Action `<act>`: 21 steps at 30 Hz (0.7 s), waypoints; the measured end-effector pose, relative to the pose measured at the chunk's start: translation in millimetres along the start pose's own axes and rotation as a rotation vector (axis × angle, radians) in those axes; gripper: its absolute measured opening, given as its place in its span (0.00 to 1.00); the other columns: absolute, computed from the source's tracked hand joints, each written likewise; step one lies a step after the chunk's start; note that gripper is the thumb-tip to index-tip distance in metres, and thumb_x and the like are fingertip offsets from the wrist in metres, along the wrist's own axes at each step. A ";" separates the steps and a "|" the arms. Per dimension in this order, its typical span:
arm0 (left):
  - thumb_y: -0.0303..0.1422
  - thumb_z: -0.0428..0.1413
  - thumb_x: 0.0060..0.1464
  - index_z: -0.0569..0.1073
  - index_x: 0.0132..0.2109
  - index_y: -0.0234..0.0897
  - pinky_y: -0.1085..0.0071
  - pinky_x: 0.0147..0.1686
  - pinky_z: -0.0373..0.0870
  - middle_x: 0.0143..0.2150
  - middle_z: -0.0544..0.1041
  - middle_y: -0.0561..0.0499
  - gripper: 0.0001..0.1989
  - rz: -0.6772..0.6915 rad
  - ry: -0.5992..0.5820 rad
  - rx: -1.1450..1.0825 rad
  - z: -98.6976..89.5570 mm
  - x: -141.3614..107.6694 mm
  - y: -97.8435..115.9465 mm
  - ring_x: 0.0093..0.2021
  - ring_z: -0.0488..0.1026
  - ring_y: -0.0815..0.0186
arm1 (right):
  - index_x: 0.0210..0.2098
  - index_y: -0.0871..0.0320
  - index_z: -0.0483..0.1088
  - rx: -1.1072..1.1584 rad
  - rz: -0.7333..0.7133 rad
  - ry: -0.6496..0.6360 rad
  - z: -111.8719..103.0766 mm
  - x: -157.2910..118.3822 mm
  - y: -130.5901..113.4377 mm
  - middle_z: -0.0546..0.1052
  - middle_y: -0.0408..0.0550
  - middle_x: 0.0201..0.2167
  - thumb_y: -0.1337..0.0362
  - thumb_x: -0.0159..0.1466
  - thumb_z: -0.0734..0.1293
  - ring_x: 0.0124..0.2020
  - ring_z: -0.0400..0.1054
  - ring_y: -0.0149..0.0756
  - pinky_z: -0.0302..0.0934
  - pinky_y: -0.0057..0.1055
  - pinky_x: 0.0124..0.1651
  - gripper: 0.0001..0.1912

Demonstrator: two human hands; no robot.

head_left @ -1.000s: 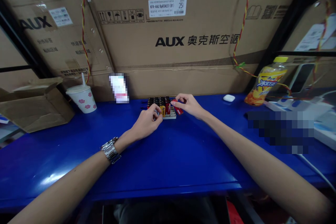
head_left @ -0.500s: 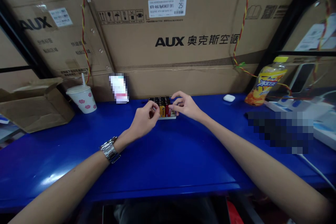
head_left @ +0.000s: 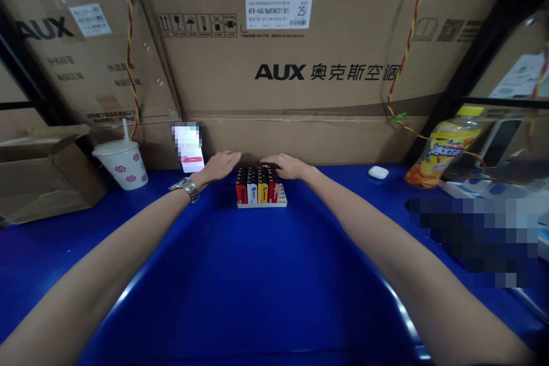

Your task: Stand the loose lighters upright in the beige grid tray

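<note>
A white tray (head_left: pixel 261 205) stands on the blue table, holding several upright lighters (head_left: pixel 263 191) in red, white and yellow with black tops. At its right end some slots show no lighter. My left hand (head_left: pixel 221 164), with a metal watch on the wrist, reaches behind the tray's left side; its fingers point right, and what they may hold is hidden. My right hand (head_left: pixel 285 164) is at the tray's back right corner, its fingers bent down behind the lighters and partly hidden.
Against the cardboard boxes (head_left: pixel 326 126) lean a lit phone (head_left: pixel 191 151) and, further left, a paper cup (head_left: pixel 124 166) and an open carton (head_left: pixel 47 177). On the right are a white case (head_left: pixel 378 172), a drink bottle (head_left: pixel 446 148) and a blurred dark object (head_left: pixel 476 234).
Both hands have moved from the front of the tray to behind it, my left hand also outward to the left. The lighters' front row is now uncovered. The view has shifted slightly.
</note>
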State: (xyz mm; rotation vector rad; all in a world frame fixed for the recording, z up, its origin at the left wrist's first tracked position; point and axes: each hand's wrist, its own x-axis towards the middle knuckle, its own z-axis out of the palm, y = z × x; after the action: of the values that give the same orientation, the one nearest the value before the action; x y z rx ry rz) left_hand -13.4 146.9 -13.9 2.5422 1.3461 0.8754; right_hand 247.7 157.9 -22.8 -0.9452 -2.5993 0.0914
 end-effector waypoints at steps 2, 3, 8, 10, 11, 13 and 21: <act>0.38 0.46 0.58 0.71 0.51 0.38 0.56 0.56 0.58 0.57 0.72 0.43 0.18 0.038 -0.122 0.023 14.6 5.0 4.8 0.58 0.66 0.54 | 0.50 0.53 0.69 0.017 -0.024 -0.074 13.2 17.9 -1.5 0.77 0.48 0.47 0.67 0.62 0.63 0.47 0.71 0.40 0.63 0.35 0.49 0.17; 0.38 0.48 0.56 0.71 0.52 0.38 0.56 0.55 0.59 0.57 0.72 0.43 0.18 0.048 -0.191 0.009 20.8 5.9 7.4 0.57 0.66 0.54 | 0.50 0.53 0.69 0.017 -0.014 -0.096 19.5 23.8 -2.4 0.77 0.48 0.46 0.67 0.61 0.64 0.46 0.72 0.41 0.64 0.35 0.47 0.17; 0.37 0.49 0.55 0.71 0.53 0.40 0.61 0.59 0.58 0.57 0.72 0.47 0.19 0.085 -0.308 -0.038 28.6 -2.7 4.7 0.59 0.65 0.58 | 0.51 0.55 0.70 0.009 0.013 -0.109 28.2 15.6 0.3 0.74 0.49 0.53 0.69 0.60 0.64 0.52 0.69 0.43 0.62 0.36 0.54 0.19; 0.37 0.45 0.58 0.70 0.55 0.39 0.61 0.60 0.57 0.60 0.70 0.47 0.20 0.090 -0.298 -0.020 21.3 -13.2 -3.6 0.61 0.64 0.59 | 0.52 0.54 0.71 0.015 0.045 -0.091 19.3 -5.1 4.7 0.71 0.48 0.56 0.68 0.63 0.61 0.54 0.68 0.43 0.60 0.38 0.57 0.18; 0.38 0.42 0.61 0.69 0.56 0.38 0.61 0.60 0.57 0.61 0.68 0.47 0.21 0.087 -0.290 -0.006 16.3 -20.6 -8.2 0.61 0.64 0.60 | 0.52 0.53 0.71 0.032 0.040 -0.088 13.3 -18.9 6.7 0.68 0.47 0.59 0.65 0.66 0.59 0.55 0.67 0.42 0.59 0.40 0.59 0.17; 0.39 0.39 0.63 0.65 0.60 0.36 0.61 0.61 0.55 0.63 0.65 0.45 0.24 0.062 -0.281 0.039 4.7 -39.9 -16.1 0.62 0.62 0.60 | 0.54 0.54 0.70 0.052 0.026 -0.093 0.2 -52.5 8.9 0.67 0.48 0.60 0.59 0.68 0.55 0.59 0.63 0.42 0.57 0.42 0.61 0.20; 0.42 0.38 0.64 0.61 0.64 0.39 0.58 0.64 0.52 0.65 0.61 0.48 0.25 0.064 -0.333 0.136 -40.1 -143.2 27.8 0.65 0.57 0.59 | 0.58 0.47 0.65 0.052 0.082 -0.095 -39.8 -175.7 -47.1 0.66 0.44 0.60 0.57 0.69 0.55 0.64 0.55 0.41 0.48 0.48 0.66 0.20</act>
State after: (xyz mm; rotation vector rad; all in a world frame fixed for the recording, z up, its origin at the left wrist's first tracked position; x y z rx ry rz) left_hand -77.5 11.0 -32.1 2.6912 1.2632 0.3532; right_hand 357.6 8.0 -33.7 -1.0528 -2.6300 0.2297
